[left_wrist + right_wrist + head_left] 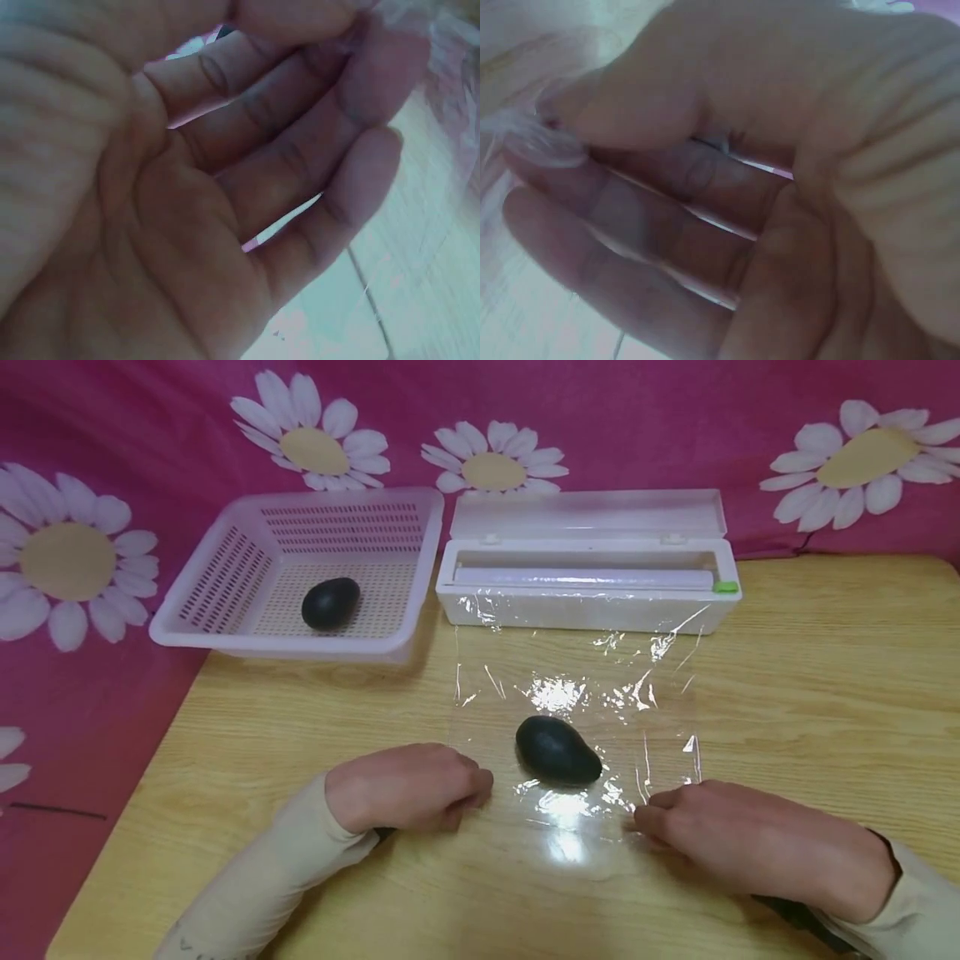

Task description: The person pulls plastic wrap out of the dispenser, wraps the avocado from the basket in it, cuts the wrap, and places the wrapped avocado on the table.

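A white slotted basket (300, 647) stands at the far left corner of the wood-grain tabletop (825, 693), one dark, avocado-like fruit (331, 603) lying on its floor. Nearer the left edge than its partner, the left hand (408, 785) pinches the near left part of a sheet of clear film (663, 710) between thumb and forefinger, the other fingers loosely bent. To its right, on the film, lies a second dark fruit (557, 752), between the two hands and slightly farther from the person than the fingertips. Its long axis runs aslant: the blunt end toward the far left, the narrow end toward the near right, pointing roughly at the right hand. Neither hand touches it; the left fingertips appear the nearer. Behind, by the tabletop's far edge, the film runs back over the front of a long white box (585, 545), lid raised, to the roll (585, 578) inside. At right, the right hand (765, 843) pinches the film's near right part between thumb and fingertip.
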Demonstrator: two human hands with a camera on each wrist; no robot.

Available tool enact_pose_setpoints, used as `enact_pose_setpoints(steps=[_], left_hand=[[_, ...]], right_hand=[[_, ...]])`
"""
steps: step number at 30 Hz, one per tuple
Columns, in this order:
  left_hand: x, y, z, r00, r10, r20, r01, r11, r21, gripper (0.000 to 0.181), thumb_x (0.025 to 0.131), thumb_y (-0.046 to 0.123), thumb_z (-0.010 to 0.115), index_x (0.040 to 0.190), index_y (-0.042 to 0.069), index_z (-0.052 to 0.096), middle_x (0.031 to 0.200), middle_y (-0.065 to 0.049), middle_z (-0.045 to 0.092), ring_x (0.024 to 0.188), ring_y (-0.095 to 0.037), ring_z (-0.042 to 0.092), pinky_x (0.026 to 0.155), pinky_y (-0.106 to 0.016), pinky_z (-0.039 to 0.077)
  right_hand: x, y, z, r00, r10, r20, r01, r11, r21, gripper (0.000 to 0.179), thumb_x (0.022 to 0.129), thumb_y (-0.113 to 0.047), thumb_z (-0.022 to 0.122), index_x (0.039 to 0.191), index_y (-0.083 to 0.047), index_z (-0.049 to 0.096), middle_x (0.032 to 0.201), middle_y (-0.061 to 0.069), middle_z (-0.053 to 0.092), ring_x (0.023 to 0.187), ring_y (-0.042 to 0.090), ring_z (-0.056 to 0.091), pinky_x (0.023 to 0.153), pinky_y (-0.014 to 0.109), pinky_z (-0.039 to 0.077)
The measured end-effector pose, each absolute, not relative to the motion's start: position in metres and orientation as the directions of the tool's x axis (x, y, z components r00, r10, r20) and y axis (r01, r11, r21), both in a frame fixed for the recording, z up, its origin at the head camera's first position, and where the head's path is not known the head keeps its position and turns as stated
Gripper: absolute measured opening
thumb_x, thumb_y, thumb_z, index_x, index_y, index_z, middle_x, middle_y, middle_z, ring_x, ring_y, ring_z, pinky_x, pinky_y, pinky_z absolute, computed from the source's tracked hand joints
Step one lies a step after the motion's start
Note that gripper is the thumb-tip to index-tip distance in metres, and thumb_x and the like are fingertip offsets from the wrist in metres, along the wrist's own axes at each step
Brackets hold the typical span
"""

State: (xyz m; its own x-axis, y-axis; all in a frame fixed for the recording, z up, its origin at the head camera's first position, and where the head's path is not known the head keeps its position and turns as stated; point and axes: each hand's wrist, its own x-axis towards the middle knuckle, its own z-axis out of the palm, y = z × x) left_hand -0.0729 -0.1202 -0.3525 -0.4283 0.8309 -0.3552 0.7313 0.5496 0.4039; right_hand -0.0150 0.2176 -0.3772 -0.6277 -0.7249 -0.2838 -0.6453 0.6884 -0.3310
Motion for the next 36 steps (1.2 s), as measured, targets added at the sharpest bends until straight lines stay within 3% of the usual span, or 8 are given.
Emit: enact_pose_setpoints(steps=[5,10,13,20,23,30,32,36], left_hand=[[-0.075,-0.124,-0.351,-0.465,0.835,-0.294,0.743,0.548,0.384,0.016,0.094,0.002,0.062,0.087,0.016,0.058,0.078,0.008,0.053,0.068,-0.006,0.047,0.064,-0.017,0.042],[-0.078,-0.126,-0.348,-0.479,0.839,-0.259,0.755,0.544,0.367,0.014,0.096,0.003,0.064,0.09,0.015,0.061,0.081,0.006,0.056,0.072,-0.008,0.052,0.069,-0.019,0.048],[-0.079,-0.127,-0.347,-0.484,0.842,-0.237,0.757,0.539,0.369,0.013,0.095,0.001,0.065,0.092,0.013,0.062,0.082,0.006,0.058,0.074,-0.008,0.054,0.072,-0.02,0.051],[-0.085,-0.13,-0.347,-0.496,0.858,-0.134,0.771,0.506,0.386,0.015,0.091,-0.002,0.063,0.089,0.012,0.06,0.083,0.005,0.056,0.078,-0.007,0.053,0.073,-0.02,0.049],[-0.088,-0.13,-0.348,-0.51,0.853,-0.111,0.764,0.508,0.397,0.015,0.093,0.0,0.063,0.087,0.013,0.06,0.083,0.006,0.056,0.078,-0.006,0.053,0.073,-0.02,0.049],[-0.094,-0.129,-0.346,-0.547,0.834,-0.064,0.766,0.53,0.363,0.01,0.096,0.008,0.062,0.09,0.016,0.061,0.086,0.006,0.061,0.08,-0.006,0.056,0.075,-0.022,0.052],[-0.095,-0.129,-0.344,-0.555,0.831,-0.046,0.769,0.533,0.352,0.009,0.097,0.01,0.06,0.091,0.016,0.061,0.087,0.006,0.061,0.08,-0.007,0.056,0.075,-0.023,0.052],[-0.099,-0.127,-0.343,-0.571,0.821,-0.02,0.761,0.538,0.363,0.007,0.099,0.014,0.06,0.092,0.015,0.061,0.086,0.005,0.061,0.08,-0.007,0.055,0.076,-0.024,0.052]], right_hand=[[-0.019,0.219,-0.374,-0.635,-0.712,-0.299,-0.634,0.702,-0.324,0.02,0.098,-0.01,0.067,0.1,-0.03,0.065,0.09,-0.018,0.064,0.071,-0.001,0.053,0.063,0.025,0.051],[-0.02,0.223,-0.371,-0.656,-0.705,-0.269,-0.633,0.708,-0.313,0.02,0.1,-0.017,0.065,0.114,-0.031,0.068,0.106,-0.013,0.07,0.084,0.002,0.065,0.073,0.032,0.06],[-0.021,0.224,-0.37,-0.667,-0.702,-0.249,-0.636,0.711,-0.3,0.018,0.1,-0.017,0.065,0.111,-0.031,0.066,0.1,-0.016,0.066,0.08,0.0,0.06,0.07,0.03,0.058],[-0.026,0.229,-0.364,-0.691,-0.692,-0.208,-0.638,0.719,-0.276,0.045,0.085,0.007,0.075,0.118,-0.023,0.068,0.103,-0.01,0.067,0.083,0.006,0.065,0.072,0.036,0.061],[-0.029,0.231,-0.362,-0.704,-0.692,-0.163,-0.642,0.717,-0.27,0.044,0.085,0.007,0.075,0.117,-0.022,0.07,0.101,-0.01,0.066,0.083,0.005,0.063,0.073,0.034,0.062],[-0.034,0.233,-0.36,-0.724,-0.687,-0.066,-0.652,0.713,-0.259,0.021,0.093,-0.01,0.074,0.111,-0.02,0.071,0.103,-0.007,0.069,0.087,0.009,0.069,0.075,0.036,0.062],[-0.037,0.235,-0.361,-0.724,-0.688,-0.047,-0.654,0.706,-0.272,0.023,0.091,-0.005,0.074,0.108,-0.02,0.07,0.098,-0.009,0.066,0.08,0.004,0.063,0.068,0.03,0.059],[-0.041,0.238,-0.36,-0.734,-0.679,-0.026,-0.645,0.708,-0.287,0.032,0.082,0.0,0.079,0.104,-0.021,0.071,0.097,-0.011,0.066,0.079,0.003,0.061,0.066,0.029,0.058]])
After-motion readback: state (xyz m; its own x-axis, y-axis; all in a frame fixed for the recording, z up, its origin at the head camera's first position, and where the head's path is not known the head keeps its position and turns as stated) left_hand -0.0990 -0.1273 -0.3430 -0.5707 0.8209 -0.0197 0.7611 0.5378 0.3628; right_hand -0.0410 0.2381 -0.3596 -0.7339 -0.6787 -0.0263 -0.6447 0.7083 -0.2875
